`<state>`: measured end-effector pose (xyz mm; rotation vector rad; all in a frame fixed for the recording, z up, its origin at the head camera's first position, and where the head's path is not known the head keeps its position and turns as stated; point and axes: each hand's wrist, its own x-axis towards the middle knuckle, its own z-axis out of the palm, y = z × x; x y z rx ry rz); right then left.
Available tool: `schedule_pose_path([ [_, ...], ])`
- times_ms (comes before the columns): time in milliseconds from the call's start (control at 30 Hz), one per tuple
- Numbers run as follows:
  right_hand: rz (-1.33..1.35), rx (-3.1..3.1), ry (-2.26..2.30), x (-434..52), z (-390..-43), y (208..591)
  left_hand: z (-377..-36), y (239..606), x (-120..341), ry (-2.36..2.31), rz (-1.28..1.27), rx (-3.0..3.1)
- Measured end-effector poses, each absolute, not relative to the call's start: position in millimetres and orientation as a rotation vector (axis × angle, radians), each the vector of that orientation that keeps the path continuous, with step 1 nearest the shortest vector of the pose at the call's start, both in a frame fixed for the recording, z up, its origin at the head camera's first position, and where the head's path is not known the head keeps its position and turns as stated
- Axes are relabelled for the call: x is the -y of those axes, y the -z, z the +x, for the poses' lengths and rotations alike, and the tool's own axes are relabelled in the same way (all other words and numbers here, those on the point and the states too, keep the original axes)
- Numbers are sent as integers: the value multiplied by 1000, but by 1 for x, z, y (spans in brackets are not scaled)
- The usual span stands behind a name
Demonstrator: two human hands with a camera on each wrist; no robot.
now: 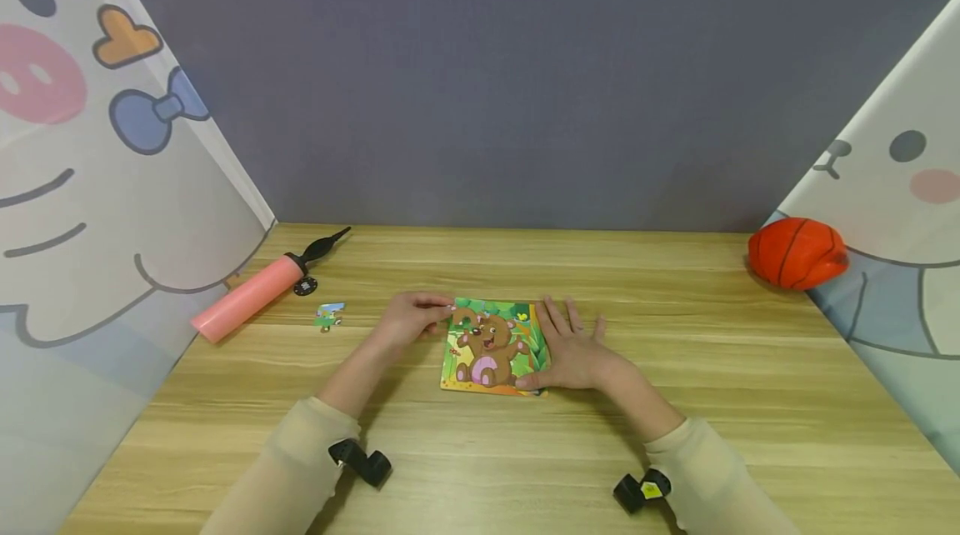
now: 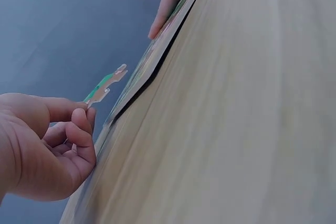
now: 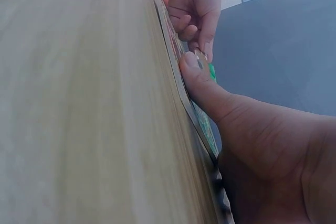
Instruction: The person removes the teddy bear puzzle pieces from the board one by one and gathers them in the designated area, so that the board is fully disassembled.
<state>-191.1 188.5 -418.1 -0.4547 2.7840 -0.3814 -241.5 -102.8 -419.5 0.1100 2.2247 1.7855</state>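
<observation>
Two hands are working at the bear puzzle board [image 1: 491,345], which is lying flat on the wooden table [image 1: 675,435] near its middle. My left hand [image 1: 408,318] is pinching a small green puzzle piece [image 2: 105,85] over the board's upper left corner. My right hand [image 1: 573,347] is lying flat, fingers straight, pressing the board's right edge. Another loose piece [image 1: 328,316] is sitting beside the pink pump [image 1: 251,295].
</observation>
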Motion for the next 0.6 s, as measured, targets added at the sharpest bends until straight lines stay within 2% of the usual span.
schedule_pose_path([
  [600,-443,-2782,393,-189,-190,417,-243,422,139,-1784,-24,-2291],
])
